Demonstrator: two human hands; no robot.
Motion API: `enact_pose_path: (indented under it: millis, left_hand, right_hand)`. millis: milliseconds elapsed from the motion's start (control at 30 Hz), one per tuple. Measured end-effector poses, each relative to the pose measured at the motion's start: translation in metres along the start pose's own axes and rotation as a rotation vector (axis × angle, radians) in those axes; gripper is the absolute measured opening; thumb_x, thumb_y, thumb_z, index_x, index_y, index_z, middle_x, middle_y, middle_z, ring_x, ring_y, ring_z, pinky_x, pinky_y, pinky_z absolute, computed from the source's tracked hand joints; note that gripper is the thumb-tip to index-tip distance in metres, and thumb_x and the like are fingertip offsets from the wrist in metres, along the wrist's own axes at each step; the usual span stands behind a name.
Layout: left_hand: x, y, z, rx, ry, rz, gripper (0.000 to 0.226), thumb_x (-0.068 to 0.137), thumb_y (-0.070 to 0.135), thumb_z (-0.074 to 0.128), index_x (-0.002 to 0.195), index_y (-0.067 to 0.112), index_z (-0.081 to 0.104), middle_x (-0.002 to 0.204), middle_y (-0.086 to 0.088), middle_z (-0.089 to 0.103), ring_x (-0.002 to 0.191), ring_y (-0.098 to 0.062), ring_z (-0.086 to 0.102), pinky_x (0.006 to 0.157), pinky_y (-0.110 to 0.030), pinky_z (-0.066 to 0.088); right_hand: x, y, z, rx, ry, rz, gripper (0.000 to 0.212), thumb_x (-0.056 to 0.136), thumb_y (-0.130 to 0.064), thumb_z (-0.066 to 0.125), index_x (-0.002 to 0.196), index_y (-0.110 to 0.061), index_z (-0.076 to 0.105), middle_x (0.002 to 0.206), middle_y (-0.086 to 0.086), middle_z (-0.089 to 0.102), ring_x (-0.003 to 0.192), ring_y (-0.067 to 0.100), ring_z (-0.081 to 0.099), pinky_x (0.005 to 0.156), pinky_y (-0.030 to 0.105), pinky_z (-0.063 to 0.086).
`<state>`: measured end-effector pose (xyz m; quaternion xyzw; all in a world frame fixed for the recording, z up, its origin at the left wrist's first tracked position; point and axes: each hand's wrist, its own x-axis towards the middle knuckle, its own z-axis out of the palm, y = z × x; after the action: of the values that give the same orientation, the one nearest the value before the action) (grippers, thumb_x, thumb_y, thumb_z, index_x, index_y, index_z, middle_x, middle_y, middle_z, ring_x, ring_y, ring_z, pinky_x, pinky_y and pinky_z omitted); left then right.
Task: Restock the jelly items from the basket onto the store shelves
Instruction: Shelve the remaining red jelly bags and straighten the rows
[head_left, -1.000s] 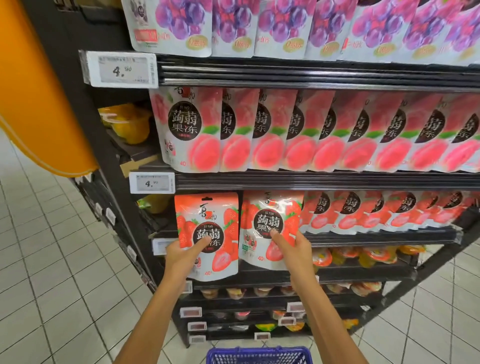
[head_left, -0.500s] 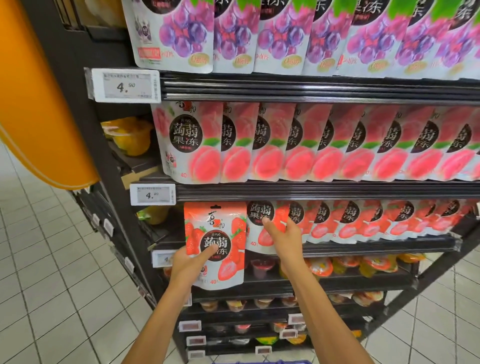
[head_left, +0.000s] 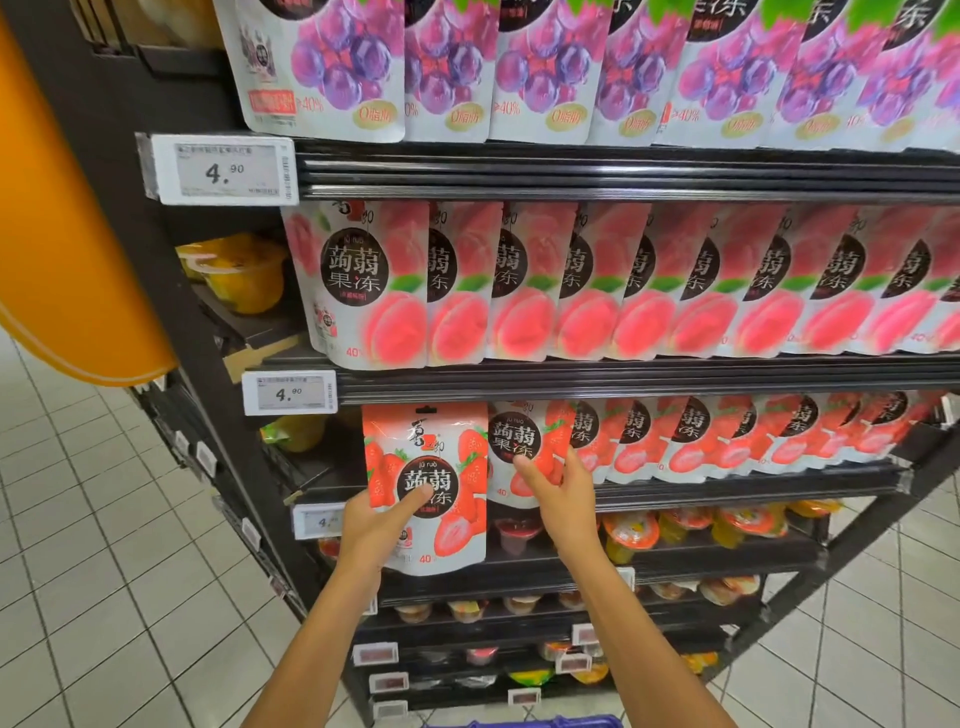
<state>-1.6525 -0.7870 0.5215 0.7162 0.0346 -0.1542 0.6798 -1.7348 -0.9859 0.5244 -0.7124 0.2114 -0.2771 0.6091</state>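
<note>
Holding a glossy red-and-white strawberry jelly pouch by its lower left part, the left hand pinches it with the thumb across the printed front and the fingers behind, while the right hand presses its fingers against a second strawberry pouch at the left end of the row of matching pouches on the third shelf. Compared with a second ago, the right-hand pouch has gone from hanging low in front of the shelf lip to sitting up in line with the row, its top tucked under the black shelf rail above; that pouch looks all but placed, so the step in hand is probably seating it and then bringing the left pouch in. The left pouch has risen too, but it hangs outside the shelf, covering the lower lip. Open room lies to its left: a dark gap between the row's end and the black upright post, below the white price tag. The rail overhead is low, so the pouch likely needs to go in tilted or top first. Only the rim of the blue plastic basket shows at the bottom edge.
</note>
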Motion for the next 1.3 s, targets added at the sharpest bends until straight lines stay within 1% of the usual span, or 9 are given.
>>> enact_pose_path:
  millis: [67,200,300,567,767,867,1067,1233,1300]
  left_hand:
    - [0.0,0.001,0.001,0.006,0.007,-0.003,0.035,0.077,0.028,0.081,0.107,0.016,0.067,0.097,-0.002,0.074,0.09,-0.02,0.07,0.076,-0.038,0.058]
    - [0.001,0.003,0.002,-0.008,0.004,0.002,0.035,0.077,0.027,0.081,0.108,0.016,0.067,0.098,-0.002,0.074,0.09,-0.02,0.07,0.079,-0.04,0.058]
    - [0.002,0.005,0.002,-0.016,-0.002,0.008,0.037,0.078,0.026,0.08,0.11,0.016,0.066,0.101,-0.003,0.073,0.093,-0.02,0.07,0.083,-0.044,0.058]
    - [0.0,0.007,0.001,-0.023,-0.017,0.022,0.037,0.078,0.026,0.08,0.112,0.016,0.066,0.103,-0.004,0.073,0.095,-0.022,0.069,0.087,-0.048,0.057]
    - [0.0,0.007,-0.001,-0.032,-0.028,0.028,0.032,0.077,0.026,0.081,0.105,0.019,0.067,0.099,-0.001,0.074,0.094,-0.021,0.07,0.084,-0.044,0.058]
    - [0.0,0.007,-0.002,-0.03,-0.037,0.026,0.034,0.078,0.025,0.081,0.108,0.018,0.067,0.1,-0.002,0.074,0.094,-0.022,0.07,0.087,-0.047,0.057]
    - [0.003,0.011,0.0,-0.022,-0.041,0.038,0.034,0.078,0.025,0.08,0.109,0.018,0.067,0.1,-0.002,0.074,0.093,-0.021,0.07,0.086,-0.047,0.057]
    - [0.004,0.013,0.002,-0.027,-0.047,0.045,0.037,0.079,0.026,0.08,0.112,0.017,0.066,0.102,-0.004,0.074,0.094,-0.021,0.071,0.086,-0.047,0.058]
    - [0.004,0.013,0.003,-0.024,-0.047,0.05,0.038,0.079,0.026,0.08,0.112,0.016,0.066,0.103,-0.003,0.074,0.093,-0.021,0.071,0.085,-0.046,0.058]
  right_hand:
    - [-0.001,0.004,-0.004,-0.042,-0.018,-0.012,0.031,0.082,-0.031,0.078,0.107,-0.022,0.063,0.1,0.001,0.072,0.097,0.02,0.067,0.089,0.045,0.055]
    - [-0.003,0.012,-0.007,-0.195,-0.012,-0.031,0.044,0.074,-0.025,0.085,0.11,-0.02,0.06,0.1,-0.01,0.071,0.095,0.005,0.065,0.089,0.033,0.055]
    - [-0.007,0.018,-0.008,-0.34,0.042,-0.057,0.047,0.073,-0.028,0.085,0.112,-0.021,0.06,0.103,-0.006,0.068,0.103,0.015,0.061,0.09,0.035,0.052]
    - [-0.008,0.025,-0.002,-0.533,0.212,-0.039,0.043,0.072,-0.043,0.083,0.103,-0.022,0.061,0.083,-0.014,0.053,0.093,0.018,0.056,0.067,0.029,0.044]
    - [0.0,0.016,0.007,-0.612,0.303,-0.018,0.059,0.072,-0.046,0.082,0.122,-0.022,0.062,0.082,-0.014,0.05,0.095,0.022,0.061,0.063,0.027,0.04]
    - [-0.001,0.014,0.011,-0.671,0.353,-0.048,0.057,0.07,-0.047,0.083,0.118,-0.023,0.061,0.079,-0.012,0.055,0.09,0.02,0.063,0.055,0.026,0.032]
    - [-0.002,0.019,0.017,-0.548,0.354,-0.052,0.068,0.074,-0.029,0.085,0.131,-0.015,0.051,0.099,0.008,0.069,0.089,0.024,0.065,0.072,0.033,0.049]
    - [-0.009,0.027,0.017,-0.463,0.345,-0.153,0.059,0.077,-0.016,0.083,0.127,-0.016,0.052,0.112,0.0,0.054,0.083,0.01,0.055,0.068,0.009,0.04]
    - [-0.009,0.029,0.015,-0.422,0.345,-0.13,0.059,0.077,-0.015,0.083,0.127,-0.016,0.052,0.109,-0.003,0.052,0.08,0.011,0.056,0.069,0.011,0.042]
